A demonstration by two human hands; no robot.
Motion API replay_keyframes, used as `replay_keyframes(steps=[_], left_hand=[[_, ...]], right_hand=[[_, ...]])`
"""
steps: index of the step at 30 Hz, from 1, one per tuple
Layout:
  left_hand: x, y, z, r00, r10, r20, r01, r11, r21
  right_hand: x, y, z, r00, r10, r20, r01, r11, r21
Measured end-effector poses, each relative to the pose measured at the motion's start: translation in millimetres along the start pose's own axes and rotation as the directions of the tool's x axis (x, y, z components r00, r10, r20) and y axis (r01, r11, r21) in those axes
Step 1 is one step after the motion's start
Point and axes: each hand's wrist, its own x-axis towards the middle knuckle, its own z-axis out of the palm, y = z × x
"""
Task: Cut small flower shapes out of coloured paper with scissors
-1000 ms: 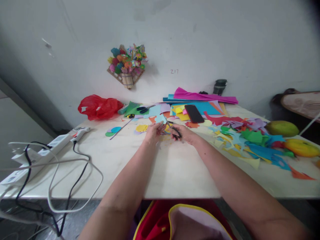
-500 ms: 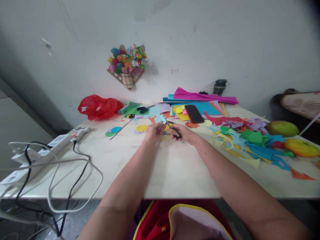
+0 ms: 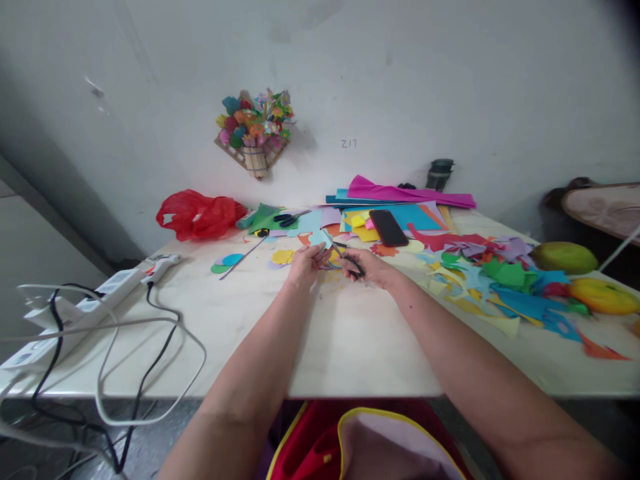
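My right hand (image 3: 371, 267) is closed round the dark handles of a pair of scissors (image 3: 345, 258), whose blades point up and left. My left hand (image 3: 306, 261) pinches a small light-blue piece of paper (image 3: 321, 238) at the blades. Both hands rest over the far middle of the pale table (image 3: 330, 333), among small paper cut-outs.
Coloured paper scraps (image 3: 500, 280) cover the table's right side, with a black phone (image 3: 388, 227) on stacked sheets behind. A second pair of scissors (image 3: 287, 218), a red plastic bag (image 3: 197, 213), a power strip with cables (image 3: 90, 307) at left, and fruits (image 3: 565, 256) at right.
The hands have hardly moved; the scissors and the paper piece have shifted only slightly.
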Motion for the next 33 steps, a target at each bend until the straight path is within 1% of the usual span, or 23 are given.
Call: replay_keyframes(steps=[4, 10, 16, 21, 23, 27, 30, 33], left_hand=[[-0.6, 0.4, -0.1, 1.0, -0.005, -0.003, 0.005, 1.0, 0.001], [0.0, -0.1, 0.5, 1.0, -0.006, -0.002, 0.006, 1.0, -0.01], [-0.1, 0.1, 0.8, 1.0, -0.017, -0.012, 0.017, 1.0, -0.001], [0.7, 0.8, -0.6, 1.0, -0.017, -0.003, 0.017, 1.0, 0.01], [1.4, 1.7, -1.8, 1.0, -0.012, 0.004, 0.012, 1.0, 0.021], [4.5, 4.5, -6.0, 1.0, 0.006, -0.014, -0.006, 1.0, 0.02], [7.7, 6.8, -10.6, 1.0, 0.014, 0.012, -0.014, 1.0, 0.021], [9.5, 9.1, -15.2, 0.999, 0.018, 0.032, -0.019, 0.999, 0.03]], right_hand=[[1.3, 2.0, -0.9, 1.0, -0.004, 0.009, 0.004, 1.0, -0.021], [5.8, 10.1, -3.7, 0.998, -0.06, 0.038, 0.062, 0.997, -0.048], [3.5, 7.7, -2.8, 0.998, -0.055, 0.026, 0.057, 0.996, -0.063], [3.4, 8.0, -5.8, 0.991, -0.102, 0.089, 0.11, 0.99, -0.093], [2.6, 7.9, -10.1, 0.989, -0.099, 0.107, 0.111, 0.988, -0.106], [-0.1, 7.5, -25.6, 0.985, -0.046, 0.168, 0.067, 0.99, -0.124], [-2.2, 6.9, -39.3, 0.979, -0.04, 0.2, 0.066, 0.99, -0.125], [-5.5, 3.5, -49.1, 0.981, -0.027, 0.192, 0.059, 0.985, -0.163]])
